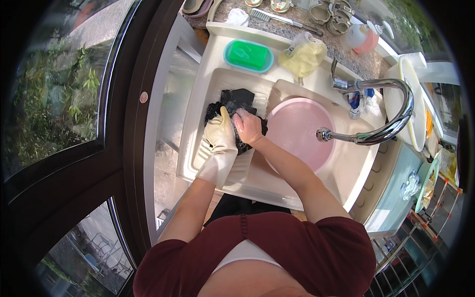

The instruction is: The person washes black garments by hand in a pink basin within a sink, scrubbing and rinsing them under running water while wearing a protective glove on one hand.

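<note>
Wet black cloth (pixel 239 97) with some suds on it lies bunched on the ribbed washboard (pixel 237 169) side of the cream sink. My left hand (pixel 220 132), in a cream rubber glove, grips the cloth's left part, its thumb showing on top. Bare and closed, my right hand (pixel 248 127) holds the cloth just beside the glove. White foam shows around the right fingers, and the fingertips of both hands are partly hidden in the folds. To the right stands a pink basin (pixel 326 115) with water in it.
A chrome faucet (pixel 408 104) arches over the basin. Along the sink's back edge are a green soap bar (pixel 248 55) in a blue dish and a yellow cloth (pixel 308 58). A brush (pixel 279 19), sandals (pixel 339 19) and pump bottles (pixel 357 37) stand on the ledge behind.
</note>
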Motion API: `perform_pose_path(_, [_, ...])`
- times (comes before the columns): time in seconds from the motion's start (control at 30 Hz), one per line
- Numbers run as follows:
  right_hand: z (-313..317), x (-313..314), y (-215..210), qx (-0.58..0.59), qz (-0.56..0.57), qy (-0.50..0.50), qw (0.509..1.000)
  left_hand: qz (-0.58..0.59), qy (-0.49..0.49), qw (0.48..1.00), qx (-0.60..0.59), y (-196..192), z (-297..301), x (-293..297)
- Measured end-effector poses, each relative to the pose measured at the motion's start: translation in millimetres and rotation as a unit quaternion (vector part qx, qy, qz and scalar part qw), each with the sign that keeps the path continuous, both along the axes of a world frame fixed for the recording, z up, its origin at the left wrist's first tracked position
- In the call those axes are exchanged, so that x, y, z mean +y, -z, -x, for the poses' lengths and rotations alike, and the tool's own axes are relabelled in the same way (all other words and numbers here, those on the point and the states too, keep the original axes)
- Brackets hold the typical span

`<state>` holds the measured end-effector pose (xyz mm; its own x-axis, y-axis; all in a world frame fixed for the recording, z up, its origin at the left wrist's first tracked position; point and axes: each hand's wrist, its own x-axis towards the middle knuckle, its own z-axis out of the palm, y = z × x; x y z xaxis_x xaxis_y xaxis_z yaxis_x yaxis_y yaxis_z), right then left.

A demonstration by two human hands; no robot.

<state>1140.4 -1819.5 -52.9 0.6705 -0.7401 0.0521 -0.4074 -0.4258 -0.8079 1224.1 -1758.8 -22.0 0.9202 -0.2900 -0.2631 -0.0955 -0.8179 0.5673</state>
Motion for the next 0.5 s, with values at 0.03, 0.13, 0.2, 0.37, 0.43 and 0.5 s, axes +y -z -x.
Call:
perform_pose_path(0.03, [-5.9,-11.5,1.6,0.048,-0.029,0.001,0.998,-0.025,0.016,0.997,0.066,-19.7,-6.8,-14.5])
perform_pose_path(0.13, [-28.4,-51.1,5.0,0.108,-0.051,-0.087,0.989,-0.165,0.197,0.964,-0.067,2.7,-28.9,-30.1])
perform_pose_path(0.2, [-43.2,-76.7,-13.7,0.141,-0.076,-0.075,0.984,-0.175,0.229,0.946,-0.148,-0.4,-34.7,-36.6])
perform_pose_path(0.37, [-24.2,-67.5,41.2,0.113,0.275,-0.088,0.951,0.014,0.205,0.978,0.035,5.9,-35.8,-18.4])
perform_pose_path(0.43, [-19.1,-48.1,23.7,0.025,0.039,-0.188,0.981,0.075,0.215,0.971,0.074,-0.3,-43.8,6.6])
perform_pose_path(0.5, [-6.9,-1.1,-18.6,-0.036,0.033,-0.124,0.991,0.112,0.26,0.957,0.064,-8.9,-48.0,28.9])
